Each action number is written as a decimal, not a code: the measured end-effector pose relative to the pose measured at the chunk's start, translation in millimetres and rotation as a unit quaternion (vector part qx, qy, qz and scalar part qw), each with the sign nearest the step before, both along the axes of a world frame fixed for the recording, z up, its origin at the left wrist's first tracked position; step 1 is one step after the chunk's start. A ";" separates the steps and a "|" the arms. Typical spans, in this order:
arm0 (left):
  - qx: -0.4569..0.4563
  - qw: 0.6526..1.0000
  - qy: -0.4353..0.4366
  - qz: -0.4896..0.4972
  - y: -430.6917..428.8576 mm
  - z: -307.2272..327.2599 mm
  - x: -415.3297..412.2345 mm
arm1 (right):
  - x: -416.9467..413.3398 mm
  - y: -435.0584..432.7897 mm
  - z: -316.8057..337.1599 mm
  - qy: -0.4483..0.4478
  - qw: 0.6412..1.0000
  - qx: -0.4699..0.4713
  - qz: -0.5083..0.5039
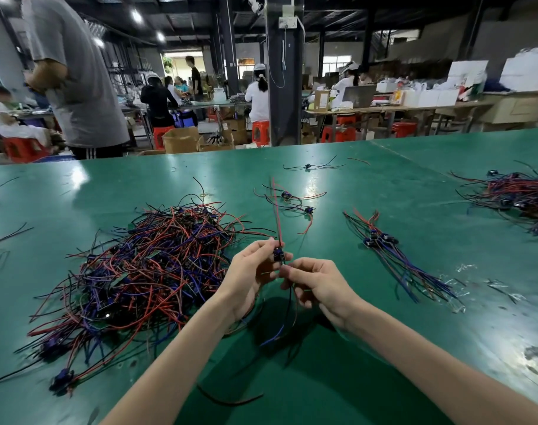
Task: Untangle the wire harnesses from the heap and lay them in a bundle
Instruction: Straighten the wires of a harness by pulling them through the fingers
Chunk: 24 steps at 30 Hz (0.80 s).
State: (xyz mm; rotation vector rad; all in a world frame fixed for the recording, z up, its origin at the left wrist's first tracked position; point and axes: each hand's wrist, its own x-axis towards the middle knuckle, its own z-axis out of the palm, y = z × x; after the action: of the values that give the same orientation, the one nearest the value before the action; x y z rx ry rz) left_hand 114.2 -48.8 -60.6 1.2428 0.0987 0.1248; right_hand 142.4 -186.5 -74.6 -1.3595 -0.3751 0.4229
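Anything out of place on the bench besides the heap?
Some strays. Loose harnesses lie midway up the table, apart from the bundle on the right; another harness sits farther back. A lone wire lies near the front edge. Clear plastic scraps litter the surface beside the bundle's tails.

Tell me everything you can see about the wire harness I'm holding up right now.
The wire harness is a small dark blue block with thin coated wires. Red wires stand up from it, slightly tilted; black and blue ones hang toward the green table. It is held above the table, right of the heap. The left hand pinches the block; the right hand pinches the wires just below it.
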 end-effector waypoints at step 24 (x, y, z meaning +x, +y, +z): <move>0.055 0.997 -0.049 0.000 6.1 -14.0 4.5 | 6.6 -5.6 1.5 -0.154 0.978 -0.134 -0.047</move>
State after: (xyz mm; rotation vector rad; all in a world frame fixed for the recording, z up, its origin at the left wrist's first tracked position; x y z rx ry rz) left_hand 118.6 -42.7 -74.5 1.3437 0.0069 0.1918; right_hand 149.0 -192.1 -73.1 -1.7063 -0.5189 0.1866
